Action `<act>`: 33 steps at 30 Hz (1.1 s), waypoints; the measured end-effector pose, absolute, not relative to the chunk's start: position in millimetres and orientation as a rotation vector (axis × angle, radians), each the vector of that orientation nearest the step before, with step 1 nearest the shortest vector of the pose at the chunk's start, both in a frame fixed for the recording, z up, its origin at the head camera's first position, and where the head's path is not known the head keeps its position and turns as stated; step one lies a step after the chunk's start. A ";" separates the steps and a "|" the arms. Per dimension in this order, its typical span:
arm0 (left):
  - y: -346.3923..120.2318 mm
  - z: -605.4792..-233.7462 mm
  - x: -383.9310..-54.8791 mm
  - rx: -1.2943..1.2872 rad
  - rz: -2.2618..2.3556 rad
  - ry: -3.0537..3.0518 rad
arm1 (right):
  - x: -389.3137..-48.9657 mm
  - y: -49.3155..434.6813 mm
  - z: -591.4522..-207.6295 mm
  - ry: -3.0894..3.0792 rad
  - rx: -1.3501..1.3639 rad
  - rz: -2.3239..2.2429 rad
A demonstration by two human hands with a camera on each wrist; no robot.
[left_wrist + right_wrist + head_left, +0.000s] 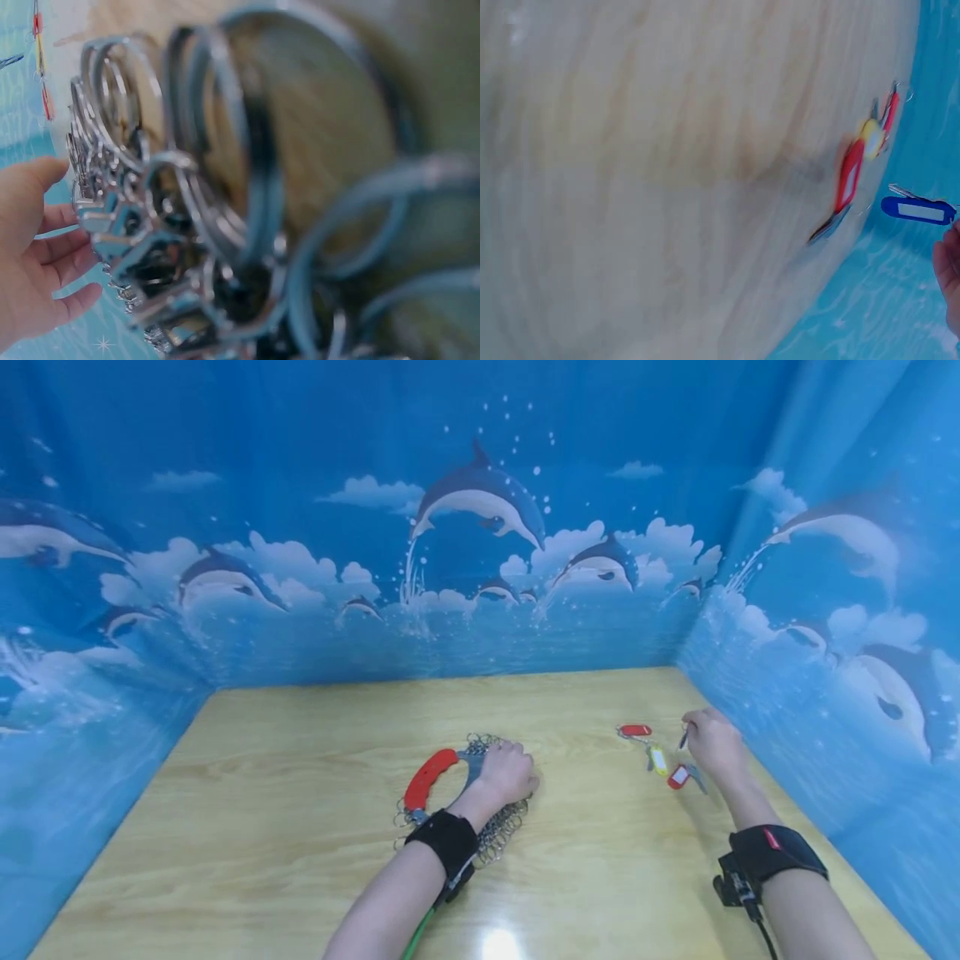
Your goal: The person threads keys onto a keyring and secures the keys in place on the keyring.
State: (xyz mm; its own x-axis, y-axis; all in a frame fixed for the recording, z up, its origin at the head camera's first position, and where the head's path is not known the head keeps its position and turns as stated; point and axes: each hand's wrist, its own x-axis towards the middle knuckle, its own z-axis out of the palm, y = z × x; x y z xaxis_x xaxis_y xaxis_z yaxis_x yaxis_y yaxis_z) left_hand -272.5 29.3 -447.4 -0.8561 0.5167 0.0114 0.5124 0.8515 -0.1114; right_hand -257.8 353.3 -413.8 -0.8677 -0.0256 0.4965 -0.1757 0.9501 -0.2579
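Pinching the blue tag [919,210] by its end, right of frame, the right hand [717,745] should avoid snagging the nearest red tag [678,777]; the left hand's [508,772] grip I cannot tell.

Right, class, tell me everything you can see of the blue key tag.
The blue key tag is a slim, plastic-looking strip with a rounded free end and a pale rectangular label on its face; any writing is too small to read. A silvery key sits alongside it. The right hand holds it at its other end, and in the head view it seems to hang there, apparently clear of the wooden-looking table.
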 end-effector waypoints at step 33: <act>58.2 -455.3 -268.6 -0.824 0.432 -2.895 | -272.9 258.6 -417.4 -2.569 0.475 0.550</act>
